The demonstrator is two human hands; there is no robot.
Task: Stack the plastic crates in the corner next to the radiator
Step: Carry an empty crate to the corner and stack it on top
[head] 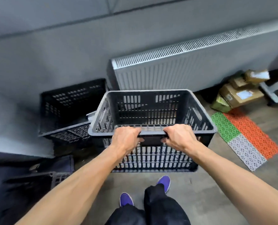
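I hold a black slotted plastic crate (151, 109) upright in front of me, above the floor. My left hand (126, 138) grips its near rim left of the handle slot. My right hand (178, 137) grips the same rim on the right, fingers curled under the edge. A second black crate (70, 101) stands in the corner to the left of the white radiator (175, 65), against the grey wall; some pale items lie inside it. The held crate's left edge overlaps that corner crate in the view.
Another dark crate (37, 179) and a dark bag (58, 163) lie at the lower left. Cardboard boxes (239, 93) sit right of the radiator. A green, orange and white floor mat (245, 135) lies on the right. My blue shoes (126, 199) stand on concrete floor.
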